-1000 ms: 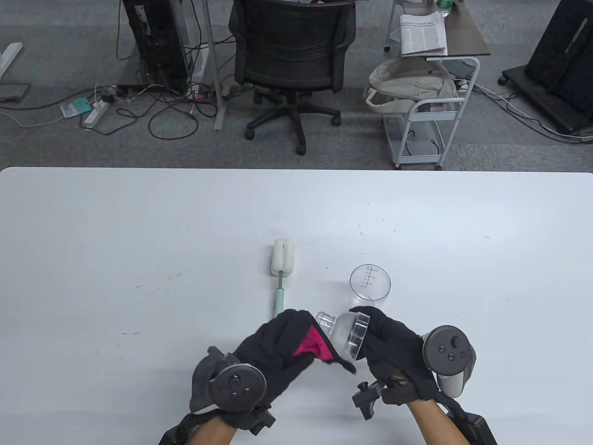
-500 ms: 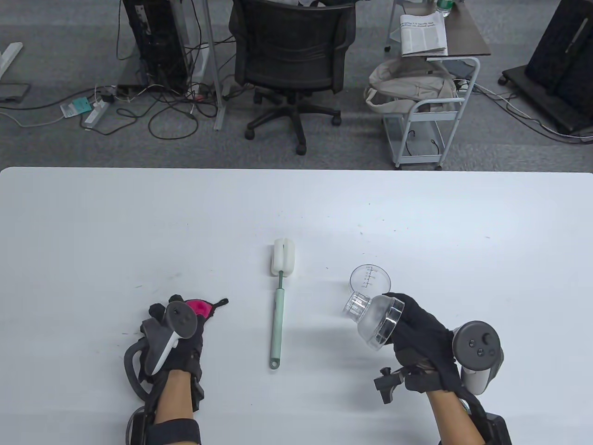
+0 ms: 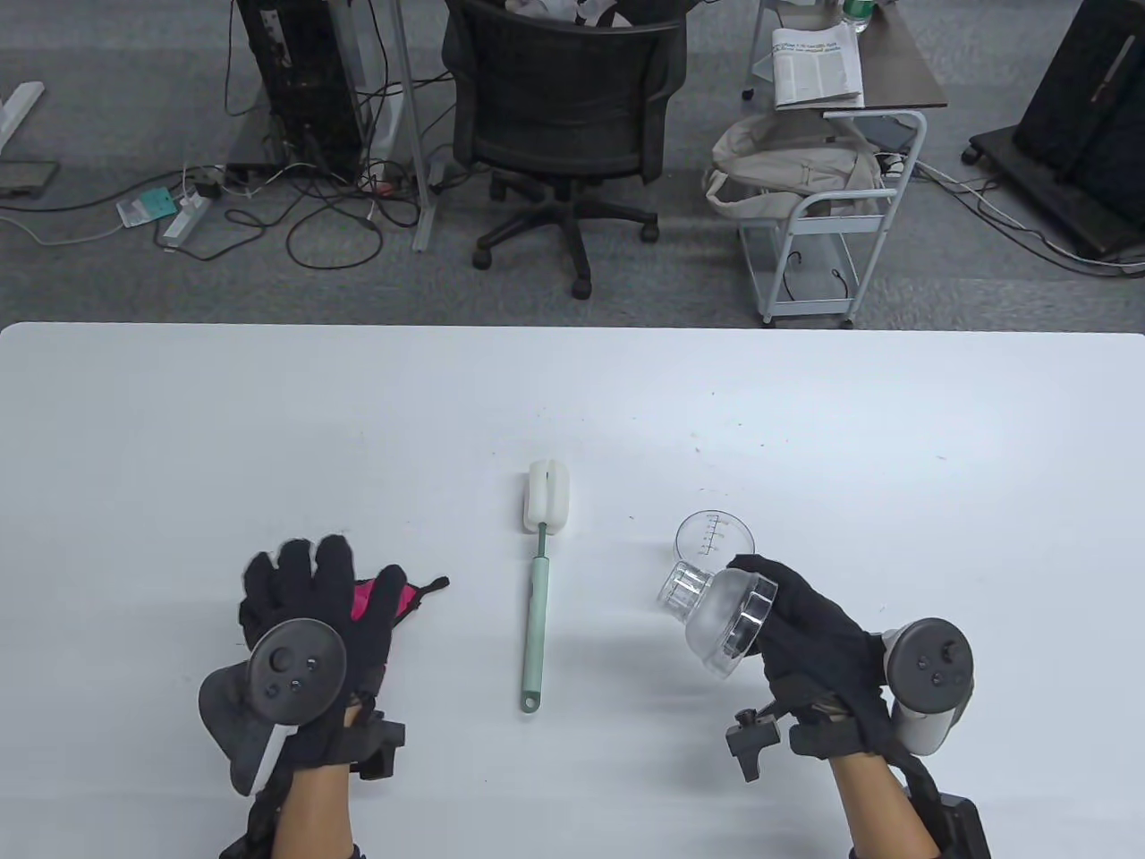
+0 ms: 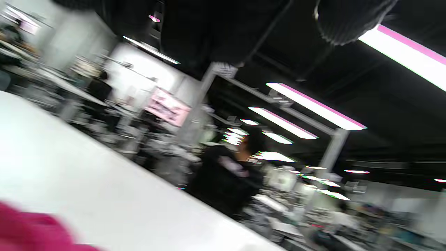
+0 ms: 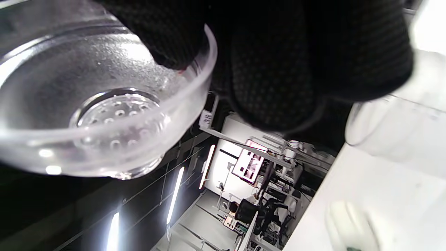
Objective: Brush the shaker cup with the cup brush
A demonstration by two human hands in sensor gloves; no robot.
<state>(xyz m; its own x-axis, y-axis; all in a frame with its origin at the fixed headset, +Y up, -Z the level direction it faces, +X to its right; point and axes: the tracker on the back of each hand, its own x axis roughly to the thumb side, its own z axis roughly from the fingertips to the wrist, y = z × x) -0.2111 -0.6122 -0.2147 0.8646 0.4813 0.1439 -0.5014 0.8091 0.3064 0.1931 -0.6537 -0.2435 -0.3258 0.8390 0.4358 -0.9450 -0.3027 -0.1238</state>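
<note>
Though unreadable, graduation marks on clear cup (image 3: 715, 540)

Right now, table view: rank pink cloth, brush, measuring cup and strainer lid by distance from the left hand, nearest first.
1. Pink cloth: partly under the left hand, poking out on its right side.
2. Brush: lying mid-table, to the hand's right.
3. Strainer lid: held off the table in the right hand.
4. Measuring cup: standing just beyond the lid; close to it, but slightly farther.

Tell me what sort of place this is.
Probably an office or lab: behind the white table stand an office chair, a computer tower with floor cables, and a cart.
</note>
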